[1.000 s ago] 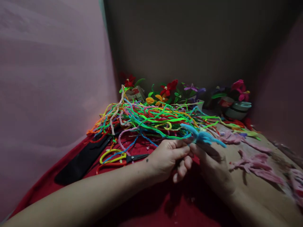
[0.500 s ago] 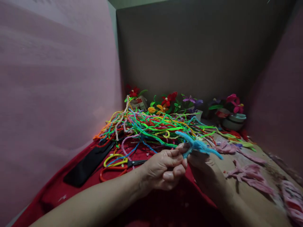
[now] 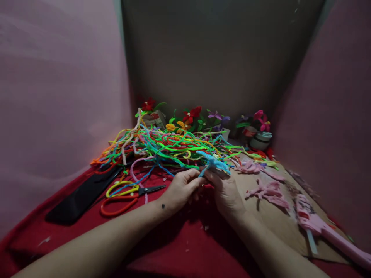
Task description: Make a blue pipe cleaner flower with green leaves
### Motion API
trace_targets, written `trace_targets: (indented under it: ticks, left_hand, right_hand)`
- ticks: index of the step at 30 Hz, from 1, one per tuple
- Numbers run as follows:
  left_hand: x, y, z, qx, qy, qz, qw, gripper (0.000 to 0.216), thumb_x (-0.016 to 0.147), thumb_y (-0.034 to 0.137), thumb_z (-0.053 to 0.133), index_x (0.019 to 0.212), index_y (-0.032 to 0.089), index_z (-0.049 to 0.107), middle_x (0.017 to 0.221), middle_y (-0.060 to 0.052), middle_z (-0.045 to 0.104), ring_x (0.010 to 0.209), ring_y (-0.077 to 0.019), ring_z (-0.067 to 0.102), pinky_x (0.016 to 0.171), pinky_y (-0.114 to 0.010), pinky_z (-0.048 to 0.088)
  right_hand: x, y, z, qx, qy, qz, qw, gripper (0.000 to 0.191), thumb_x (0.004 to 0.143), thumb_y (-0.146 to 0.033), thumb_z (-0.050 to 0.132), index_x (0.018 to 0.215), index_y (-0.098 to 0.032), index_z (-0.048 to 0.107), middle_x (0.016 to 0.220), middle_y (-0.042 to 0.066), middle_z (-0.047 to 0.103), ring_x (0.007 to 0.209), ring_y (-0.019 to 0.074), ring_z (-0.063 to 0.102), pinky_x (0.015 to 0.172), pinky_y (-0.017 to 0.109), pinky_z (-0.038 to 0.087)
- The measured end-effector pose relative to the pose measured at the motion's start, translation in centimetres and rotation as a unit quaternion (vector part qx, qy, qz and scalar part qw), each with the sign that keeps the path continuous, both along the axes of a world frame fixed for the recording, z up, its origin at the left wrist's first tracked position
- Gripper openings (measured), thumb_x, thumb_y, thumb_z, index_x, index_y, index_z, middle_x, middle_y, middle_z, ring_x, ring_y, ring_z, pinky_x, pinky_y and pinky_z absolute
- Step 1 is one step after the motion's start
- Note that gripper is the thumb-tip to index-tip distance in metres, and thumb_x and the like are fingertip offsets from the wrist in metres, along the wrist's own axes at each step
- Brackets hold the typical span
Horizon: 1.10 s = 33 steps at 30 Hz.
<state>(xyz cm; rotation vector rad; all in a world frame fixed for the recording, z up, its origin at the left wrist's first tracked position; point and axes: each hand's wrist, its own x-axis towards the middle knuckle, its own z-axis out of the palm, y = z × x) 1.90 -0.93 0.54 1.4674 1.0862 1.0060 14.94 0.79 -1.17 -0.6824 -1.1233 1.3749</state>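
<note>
Both my hands meet over the red cloth and pinch a light blue pipe-cleaner shape that sticks up between them. My left hand grips its lower end with thumb and fingers closed. My right hand is closed round the same piece from the right. Just behind them lies a big tangle of coloured pipe cleaners.
Scissors with orange and yellow handles and a flat black case lie at the left. Pink pipe-cleaner pieces and a pink glue gun rest on cardboard at the right. Finished flowers and a small pot line the back wall.
My head has pulled back and turned right, so the glue gun has come into view. Both hands stay together on the blue piece, now further from me and turned slightly.
</note>
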Motion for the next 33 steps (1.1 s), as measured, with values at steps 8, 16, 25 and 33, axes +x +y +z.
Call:
trace_targets:
  ticks: [8, 16, 25, 33]
  left_hand:
    - [0.3, -0.1, -0.1, 0.152, 0.112, 0.065, 0.980, 0.019, 0.084, 0.030, 0.049, 0.077, 0.016, 0.057, 0.062, 0.004, 0.051, 0.055, -0.0067, 0.045, 0.053, -0.018, 0.036]
    - [0.1, 0.1, 0.1, 0.185, 0.106, 0.053, 0.976, 0.021, 0.085, 0.029, 0.047, 0.072, 0.015, 0.056, 0.056, 0.005, 0.043, 0.051, -0.0058, 0.038, 0.050, -0.018, 0.031]
    - [-0.3, 0.5, 0.4, -0.127, -0.183, -0.123, 0.967, 0.035, 0.080, 0.041, 0.056, 0.060, 0.015, 0.045, 0.043, 0.008, 0.039, 0.029, -0.0005, 0.022, 0.031, -0.015, 0.018]
    - [-0.6, 0.6, -0.1, -0.191, -0.258, -0.131, 0.938, 0.023, 0.081, 0.036, 0.057, 0.075, 0.016, 0.049, 0.044, 0.010, 0.039, 0.029, 0.0006, 0.015, 0.030, -0.013, 0.016]
  right_hand:
    - [-0.2, -0.1, 0.1, 0.040, -0.015, -0.029, 0.999, 0.013, 0.077, -0.029, 0.060, 0.079, -0.020, 0.070, 0.077, 0.001, 0.065, 0.073, 0.0163, 0.056, 0.074, 0.032, 0.045]
    - [0.0, -0.7, 0.5, 0.036, -0.029, -0.040, 0.998, 0.014, 0.075, -0.028, 0.063, 0.085, -0.021, 0.070, 0.082, 0.000, 0.068, 0.078, 0.0169, 0.059, 0.080, 0.032, 0.046]
    - [0.3, -0.6, 1.2, 0.016, -0.026, 0.023, 0.999, 0.016, 0.074, -0.031, 0.066, 0.086, -0.024, 0.073, 0.081, 0.001, 0.069, 0.077, 0.0179, 0.061, 0.079, 0.034, 0.046]
    - [0.4, 0.1, 0.7, 0.031, -0.044, 0.034, 0.998, 0.013, 0.074, -0.030, 0.066, 0.084, -0.024, 0.073, 0.070, -0.001, 0.065, 0.073, 0.0139, 0.057, 0.080, 0.030, 0.045]
